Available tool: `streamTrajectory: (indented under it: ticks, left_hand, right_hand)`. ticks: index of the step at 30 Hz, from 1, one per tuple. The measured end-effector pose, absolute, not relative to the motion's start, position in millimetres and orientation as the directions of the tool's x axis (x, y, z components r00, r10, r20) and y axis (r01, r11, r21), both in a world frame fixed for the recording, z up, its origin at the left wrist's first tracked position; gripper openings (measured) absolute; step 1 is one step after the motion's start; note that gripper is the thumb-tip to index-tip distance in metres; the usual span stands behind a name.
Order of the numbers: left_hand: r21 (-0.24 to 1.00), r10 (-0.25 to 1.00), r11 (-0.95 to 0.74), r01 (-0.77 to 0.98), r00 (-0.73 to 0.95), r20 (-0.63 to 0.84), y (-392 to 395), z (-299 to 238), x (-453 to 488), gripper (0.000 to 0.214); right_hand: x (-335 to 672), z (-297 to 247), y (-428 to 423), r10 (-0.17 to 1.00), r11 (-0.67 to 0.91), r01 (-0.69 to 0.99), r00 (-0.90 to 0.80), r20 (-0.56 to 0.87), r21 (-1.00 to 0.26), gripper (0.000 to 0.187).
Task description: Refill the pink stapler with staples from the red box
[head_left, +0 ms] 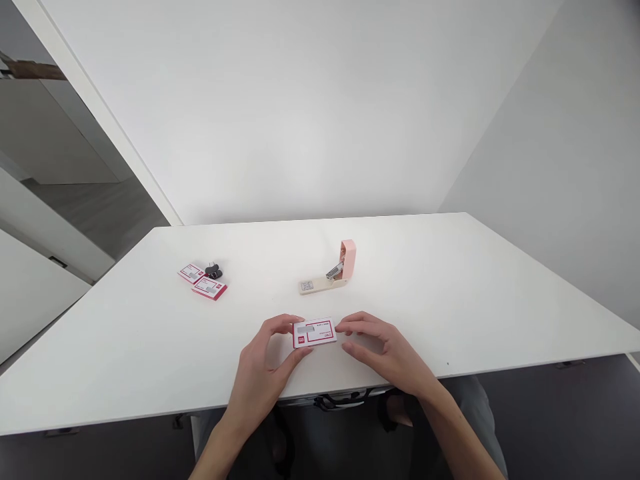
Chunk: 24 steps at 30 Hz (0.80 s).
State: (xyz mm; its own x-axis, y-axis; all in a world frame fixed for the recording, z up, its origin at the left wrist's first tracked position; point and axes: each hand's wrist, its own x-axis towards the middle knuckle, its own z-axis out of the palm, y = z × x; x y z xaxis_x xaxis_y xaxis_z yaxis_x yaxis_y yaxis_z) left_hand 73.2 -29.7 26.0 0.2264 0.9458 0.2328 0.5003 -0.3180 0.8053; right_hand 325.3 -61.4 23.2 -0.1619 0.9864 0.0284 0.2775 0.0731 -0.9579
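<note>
My left hand (267, 353) holds a small white staple box (320, 331) with a magenta border and a little window, pinched at its left end between thumb and fingers. The box is just above or on the table near the front edge. By the box's right end is my right hand (377, 343), its thumb and fingers apart; whether a fingertip touches the box I cannot tell. Beyond both hands lies a stapler (349, 260), with its pink top swung up, metal magazine showing and cream base flat on the table.
Two similar white and magenta boxes (210, 287) lie at the left of the white table (125, 333), beside small black objects (213, 270), perhaps clips. A white wall (310, 120) rises behind the table. My legs are under the front edge.
</note>
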Motion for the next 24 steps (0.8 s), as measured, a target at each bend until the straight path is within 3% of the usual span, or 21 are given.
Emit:
streamTrajectory:
  ticks: [12, 24]
  left_hand:
    - [0.824, 0.937, -0.336, 0.457, 0.249, 0.244, -31.1, 29.0, 74.8, 0.033]
    - [0.789, 0.921, -0.384, 0.48, 0.257, 0.292, -33.6, 29.9, 77.5, 0.031]
  right_hand:
    - [327.2, 25.9, -59.5, 0.969, 0.088, 0.236, -0.247, 0.028, -0.968, 0.031]
    - [312.4, 22.9, -57.6, 0.993, -0.061, 0.284, -0.082, -0.088, -0.957, 0.035]
